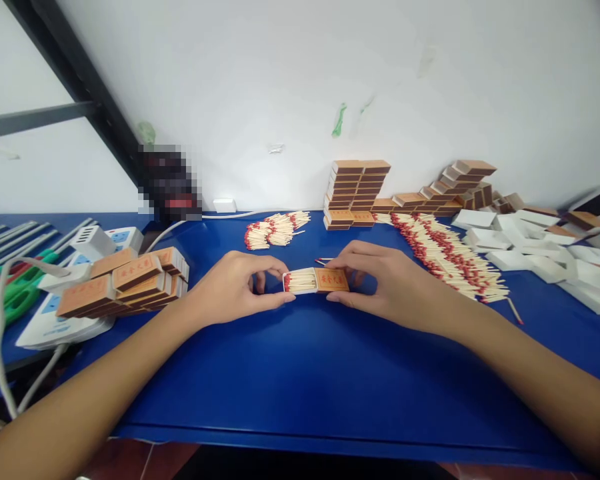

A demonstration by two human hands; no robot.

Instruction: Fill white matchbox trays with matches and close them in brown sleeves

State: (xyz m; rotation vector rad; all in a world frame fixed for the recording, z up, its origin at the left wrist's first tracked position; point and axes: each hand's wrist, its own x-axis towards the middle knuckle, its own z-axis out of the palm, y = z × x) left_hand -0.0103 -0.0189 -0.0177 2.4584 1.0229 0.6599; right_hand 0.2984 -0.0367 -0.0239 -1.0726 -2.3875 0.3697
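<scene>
Between my two hands, above the blue table [300, 373], is a matchbox, partly slid open. Its white tray [300, 283] is full of red-headed matches and sticks out to the left. My left hand [245, 283] pinches the tray's left end between thumb and fingers. The brown printed sleeve [331, 280] is gripped by my right hand [380, 280], thumb in front and fingers behind. Just behind the box lie one or two loose matches [323, 261].
Loose matches lie in a small pile [273, 230] and a long row [450, 257]. Stacked matchboxes [357, 190] stand by the wall, with white trays [530, 240] at right. At left, more matchboxes [135, 280] sit over a power strip [45, 327], beside green-handled tools [15, 300].
</scene>
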